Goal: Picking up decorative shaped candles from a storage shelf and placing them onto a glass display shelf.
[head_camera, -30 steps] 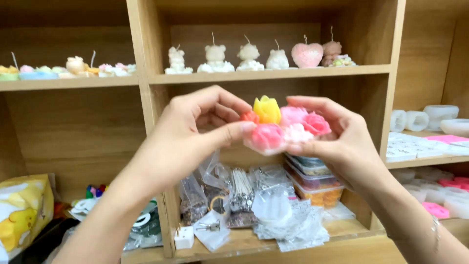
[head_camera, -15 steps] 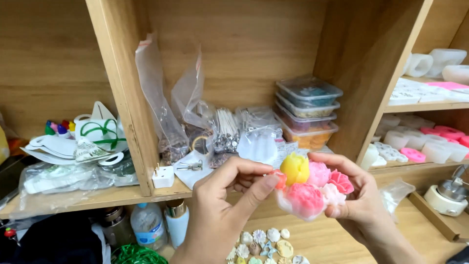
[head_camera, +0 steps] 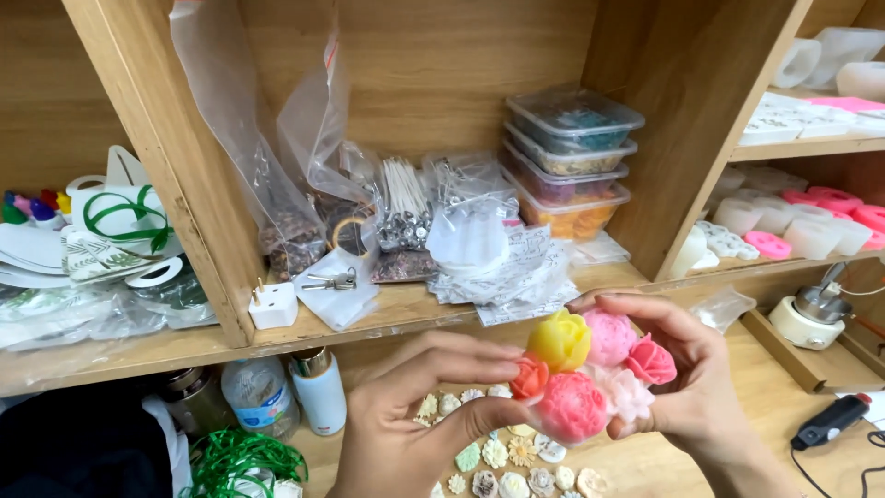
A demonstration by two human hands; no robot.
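Both my hands hold a cluster of flower-shaped wax pieces [head_camera: 590, 373] in front of a wooden shelf [head_camera: 396, 314]: a yellow rose on top, pink and red ones around it, a small orange one at the left. My left hand [head_camera: 415, 415] pinches the cluster's left side with thumb and fingers. My right hand [head_camera: 687, 387] cups it from the right and behind. Below the hands, several small pale flower and shell pieces [head_camera: 507, 461] lie on the wooden table.
The shelf carries plastic bags of wicks [head_camera: 401, 207], stacked clear lidded tubs [head_camera: 572, 157], a white plug adapter [head_camera: 274, 304] and keys [head_camera: 332, 279]. Pink and white moulds [head_camera: 802, 226] fill the right shelves. Bottles [head_camera: 318, 387] stand below left; a small white pot [head_camera: 811, 318] sits at right.
The view has dropped from the upper shelf of candles to the lower shelf and table. My hands came down with the flower cluster, still holding it together.
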